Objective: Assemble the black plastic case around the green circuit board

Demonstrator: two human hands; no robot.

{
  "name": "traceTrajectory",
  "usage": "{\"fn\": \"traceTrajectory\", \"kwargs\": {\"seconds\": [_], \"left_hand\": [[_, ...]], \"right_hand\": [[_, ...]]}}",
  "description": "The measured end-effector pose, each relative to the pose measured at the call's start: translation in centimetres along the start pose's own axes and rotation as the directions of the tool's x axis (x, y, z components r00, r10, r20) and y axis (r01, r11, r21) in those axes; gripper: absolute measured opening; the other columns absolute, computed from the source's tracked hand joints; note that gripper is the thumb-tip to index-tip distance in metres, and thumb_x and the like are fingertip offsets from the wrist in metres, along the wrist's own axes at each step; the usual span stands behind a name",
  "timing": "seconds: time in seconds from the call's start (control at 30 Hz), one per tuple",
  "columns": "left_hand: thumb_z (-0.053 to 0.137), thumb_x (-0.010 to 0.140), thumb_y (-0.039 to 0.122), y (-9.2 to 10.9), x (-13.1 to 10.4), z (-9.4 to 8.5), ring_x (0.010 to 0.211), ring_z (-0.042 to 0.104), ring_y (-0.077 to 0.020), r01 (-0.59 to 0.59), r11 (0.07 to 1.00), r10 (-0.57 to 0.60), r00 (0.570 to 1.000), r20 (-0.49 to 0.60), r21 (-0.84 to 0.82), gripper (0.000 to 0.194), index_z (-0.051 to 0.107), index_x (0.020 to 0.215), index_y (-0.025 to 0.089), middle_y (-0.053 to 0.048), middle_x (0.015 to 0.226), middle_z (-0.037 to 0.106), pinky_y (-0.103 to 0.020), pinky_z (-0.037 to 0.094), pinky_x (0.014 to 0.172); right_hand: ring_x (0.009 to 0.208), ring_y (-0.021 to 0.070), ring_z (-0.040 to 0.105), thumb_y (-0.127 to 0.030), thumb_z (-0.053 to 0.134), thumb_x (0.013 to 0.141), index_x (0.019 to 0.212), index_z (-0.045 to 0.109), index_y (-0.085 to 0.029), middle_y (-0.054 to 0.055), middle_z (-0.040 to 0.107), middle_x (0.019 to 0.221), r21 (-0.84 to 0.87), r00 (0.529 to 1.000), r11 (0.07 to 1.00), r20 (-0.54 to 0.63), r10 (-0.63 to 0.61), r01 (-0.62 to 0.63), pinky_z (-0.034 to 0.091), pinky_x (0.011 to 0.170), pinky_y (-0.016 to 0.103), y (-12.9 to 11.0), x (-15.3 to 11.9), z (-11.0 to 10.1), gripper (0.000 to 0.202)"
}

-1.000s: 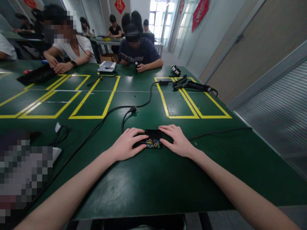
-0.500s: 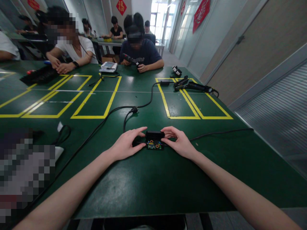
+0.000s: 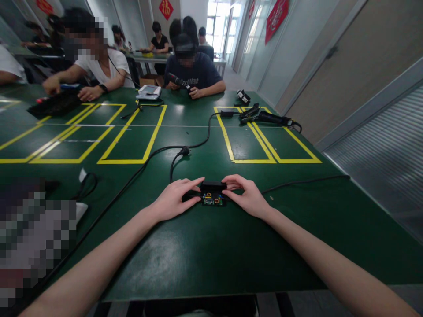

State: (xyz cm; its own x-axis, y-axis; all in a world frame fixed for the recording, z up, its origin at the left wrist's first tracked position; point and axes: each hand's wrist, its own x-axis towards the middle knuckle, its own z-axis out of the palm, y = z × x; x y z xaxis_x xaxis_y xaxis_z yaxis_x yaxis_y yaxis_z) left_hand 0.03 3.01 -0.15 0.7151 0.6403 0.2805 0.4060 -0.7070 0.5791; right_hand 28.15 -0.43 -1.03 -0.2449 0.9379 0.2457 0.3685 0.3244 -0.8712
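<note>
Left hand (image 3: 175, 199) and right hand (image 3: 247, 196) grasp the black oblong plastic casing (image 3: 214, 186) endwise, so uneven pressure could scrape the exposed green circuit board (image 3: 212, 200)

The green tabletop (image 3: 165, 259) presents a smooth, glossy surface with diffuse highlights; the yellow tape (image 3: 120, 162) on it appears flat and matt. The black cover (image 3: 213, 186) and the plug (image 3: 184, 151) appear to be plastic. The black cable (image 3: 165, 147) has a smooth, rubber-like sheath with slight sheen.
</note>
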Motion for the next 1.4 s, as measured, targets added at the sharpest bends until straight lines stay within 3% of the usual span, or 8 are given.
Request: {"fn": "traceTrajectory", "kwargs": {"seconds": [0.13, 0.23, 0.37, 0.5, 0.67, 1.03, 1.27, 1.4], "left_hand": [[0.062, 0.101, 0.028, 0.5, 0.1, -0.1, 0.109, 0.069, -0.0226, 0.035, 0.997, -0.035, 0.999, 0.000, -0.069, 0.040, 0.059, 0.141, 0.024, -0.007, 0.116, 0.077, -0.039, 0.054, 0.098], [0.062, 0.099, 0.027, 0.8, 0.1, -0.2, 0.107, 0.070, -0.0224, 0.029, 0.995, -0.029, 1.000, 0.001, -0.092, 0.027, 0.066, 0.125, 0.023, -0.007, 0.116, 0.075, -0.038, 0.056, 0.096], [0.060, 0.091, 0.018, 1.3, 0.1, -0.1, 0.108, 0.069, -0.0235, -0.026, 0.994, 0.028, 1.000, 0.011, -0.109, 0.026, 0.067, 0.116, 0.021, -0.008, 0.114, 0.074, -0.040, 0.055, 0.098], [0.070, 0.081, 0.017, 1.7, 0.3, 0.1, 0.113, 0.068, -0.0265, -0.067, 0.995, 0.071, 0.997, 0.043, -0.078, 0.030, 0.062, 0.110, 0.021, -0.009, 0.126, 0.072, -0.043, 0.053, 0.100], [0.076, 0.087, 0.023, 1.9, 0.5, 0.6, 0.108, 0.069, -0.0270, -0.055, 0.998, 0.054, 0.996, 0.064, 0.021, 0.025, 0.059, 0.105, 0.022, -0.008, 0.118, 0.073, -0.041, 0.053, 0.092], [0.069, 0.093, 0.021, 1.5, 0.4, 1.0, 0.106, 0.068, -0.0251, -0.102, 0.994, 0.100, 0.994, 0.031, 0.050, 0.031, 0.060, 0.122, 0.022, -0.007, 0.118, 0.073, -0.040, 0.055, 0.092], [0.070, 0.092, 0.021, 1.6, 0.5, 1.1, 0.106, 0.067, -0.0255, -0.107, 0.993, 0.106, 0.994, 0.011, 0.054, 0.026, 0.060, 0.116, 0.021, -0.008, 0.118, 0.073, -0.040, 0.055, 0.090], [0.072, 0.091, 0.028, 2.1, 0.7, 1.4, 0.103, 0.067, -0.0269, -0.089, 0.983, 0.085, 0.996, 0.026, 0.162, 0.031, 0.059, 0.118, 0.019, -0.009, 0.114, 0.072, -0.040, 0.055, 0.088]], "right_hand": [[0.095, 0.0224, 0.076, -0.027, 0.067, 0.091, 0.105, 0.067, -0.022, 0.006, 0.077, 0.102, -0.019, 0.996, 1.000, 0.085, -0.023, 0.024, 0.065, 0.090, 0.042, -0.7, 0.1, -0.5, 0.015], [0.098, 0.0222, 0.074, -0.019, 0.062, 0.088, 0.106, 0.068, -0.021, 0.008, 0.075, 0.105, -0.072, 0.973, 0.988, 0.193, -0.122, 0.139, 0.062, 0.091, 0.040, -1.2, 0.1, -1.2, 0.018], [0.100, 0.0227, 0.070, -0.013, 0.062, 0.080, 0.108, 0.061, -0.021, 0.010, 0.072, 0.111, -0.101, 0.914, 0.946, 0.307, -0.266, 0.309, 0.058, 0.091, 0.039, -1.4, -0.1, -1.7, 0.028], [0.098, 0.0238, 0.067, -0.022, 0.075, 0.080, 0.104, 0.055, -0.022, 0.011, 0.070, 0.112, -0.192, 0.899, 0.910, 0.324, -0.294, 0.367, 0.055, 0.085, 0.038, -1.4, -0.2, -1.2, 0.031], [0.095, 0.0234, 0.067, -0.023, 0.080, 0.082, 0.099, 0.055, -0.022, 0.010, 0.071, 0.107, -0.313, 0.897, 0.864, 0.333, -0.289, 0.394, 0.054, 0.079, 0.035, -1.5, -0.1, -0.7, 0.029], [0.093, 0.0234, 0.070, -0.030, 0.079, 0.089, 0.101, 0.058, -0.021, 0.009, 0.073, 0.103, -0.294, 0.868, 0.823, 0.278, -0.412, 0.485, 0.057, 0.078, 0.037, -0.7, -0.1, -0.9, 0.025], [0.091, 0.0230, 0.068, -0.028, 0.084, 0.082, 0.101, 0.055, -0.022, 0.009, 0.071, 0.106, -0.361, 0.882, 0.817, 0.323, -0.343, 0.450, 0.054, 0.076, 0.035, -1.1, 0.0, -0.8, 0.035], [0.085, 0.0230, 0.065, -0.028, 0.078, 0.086, 0.101, 0.055, -0.020, 0.009, 0.070, 0.099, -0.442, 0.885, 0.772, 0.314, -0.343, 0.456, 0.052, 0.073, 0.034, -1.1, -0.1, -0.4, 0.028]]}}
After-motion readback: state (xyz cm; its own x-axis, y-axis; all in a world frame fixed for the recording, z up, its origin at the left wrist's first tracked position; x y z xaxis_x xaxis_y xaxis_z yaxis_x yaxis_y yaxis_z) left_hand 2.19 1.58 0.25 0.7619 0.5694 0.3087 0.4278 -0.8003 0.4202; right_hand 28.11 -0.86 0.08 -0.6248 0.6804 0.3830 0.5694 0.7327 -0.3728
